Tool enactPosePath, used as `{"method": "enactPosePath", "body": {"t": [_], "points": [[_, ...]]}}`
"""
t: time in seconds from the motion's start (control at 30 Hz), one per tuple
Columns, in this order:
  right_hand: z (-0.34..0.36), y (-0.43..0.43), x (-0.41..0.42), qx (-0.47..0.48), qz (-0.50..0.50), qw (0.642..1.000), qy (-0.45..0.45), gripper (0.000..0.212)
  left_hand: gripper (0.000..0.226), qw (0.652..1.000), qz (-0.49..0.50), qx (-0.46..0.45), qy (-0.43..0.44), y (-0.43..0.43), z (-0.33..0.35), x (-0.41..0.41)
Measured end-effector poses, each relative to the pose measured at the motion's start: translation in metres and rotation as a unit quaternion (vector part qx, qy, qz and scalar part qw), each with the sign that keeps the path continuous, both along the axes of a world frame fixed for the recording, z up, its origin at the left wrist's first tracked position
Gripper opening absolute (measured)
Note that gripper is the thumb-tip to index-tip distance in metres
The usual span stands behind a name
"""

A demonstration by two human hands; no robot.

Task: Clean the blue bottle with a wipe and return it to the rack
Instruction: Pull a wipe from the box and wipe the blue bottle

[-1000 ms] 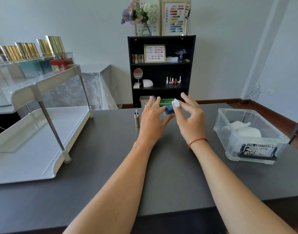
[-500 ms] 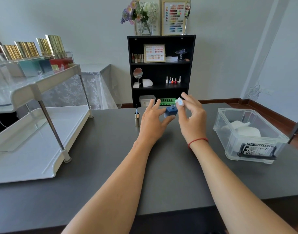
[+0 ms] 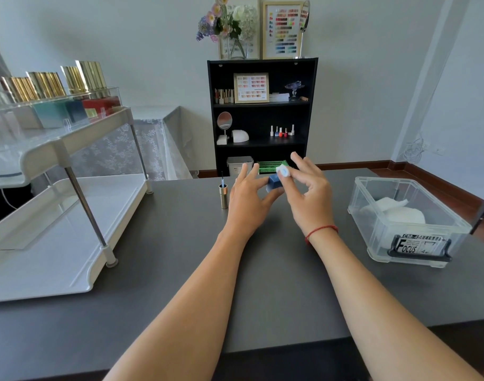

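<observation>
The left hand (image 3: 249,200) is gripping one small blue bottle (image 3: 274,183), thumb under it and fingers behind, holding it above the dark matte tabletop (image 3: 276,284). The right hand (image 3: 308,193) is pinching one small folded white wipe (image 3: 283,170) between thumb and forefinger, pressing it on the bottle's top edge, while the remaining fingers are fanning open. A thin red string bracelet (image 3: 321,231) is circling the right wrist.

Just left of the left hand, one slim gold cap with a brush (image 3: 223,194) is standing upright on the tabletop. Further left, a white two-tier rack (image 3: 62,204) on metal posts is carrying a clear tray of square bottles with ribbed gold caps on its upper tier. Right of the right hand, one clear plastic box (image 3: 405,221) is holding crumpled white wipes; its dark latch label is reading "FOCUS" and "CM-4". Beyond both hands, a black bookshelf (image 3: 262,116) is standing against the wall.
</observation>
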State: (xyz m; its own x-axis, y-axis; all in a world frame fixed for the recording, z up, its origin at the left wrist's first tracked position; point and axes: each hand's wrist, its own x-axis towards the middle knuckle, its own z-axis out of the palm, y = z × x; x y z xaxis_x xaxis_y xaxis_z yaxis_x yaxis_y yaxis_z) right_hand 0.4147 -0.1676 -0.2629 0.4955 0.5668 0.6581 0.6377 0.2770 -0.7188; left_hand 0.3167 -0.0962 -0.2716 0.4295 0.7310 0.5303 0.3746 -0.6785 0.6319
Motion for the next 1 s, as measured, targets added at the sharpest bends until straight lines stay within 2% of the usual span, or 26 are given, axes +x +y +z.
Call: {"method": "enactPosePath", "body": {"t": [0.1,0.27,0.47,0.63,0.87,1.0], "points": [[0.0024,-0.0027,-0.0006,-0.017,0.019,0.997,0.072,0.029,0.038,1.0,0.002,0.005,0.01,-0.0006,0.0003,0.0011],[0.0033,-0.003,-0.0043,-0.072,0.064,0.988,0.119,0.037,0.032,1.0,-0.008,0.021,0.012,-0.0003,-0.0007,0.0006],[0.0017,-0.0037,-0.0033,-0.104,0.064,0.988,0.091,0.04,0.033,0.999,-0.008,0.039,0.02,-0.0014,-0.0004,-0.0002],[0.0036,-0.0042,0.0024,-0.087,0.062,0.987,0.118,0.037,0.034,0.996,0.011,0.073,0.048,-0.0017,-0.0006,0.0004],[0.0039,-0.0031,-0.0013,-0.049,0.021,0.997,0.058,0.033,0.033,0.996,0.023,0.073,0.051,-0.0012,-0.0006,0.0011],[0.0015,-0.0023,0.0011,-0.039,0.019,0.997,0.063,0.032,0.037,0.995,0.025,0.073,0.056,-0.0013,-0.0016,0.0015]]}}
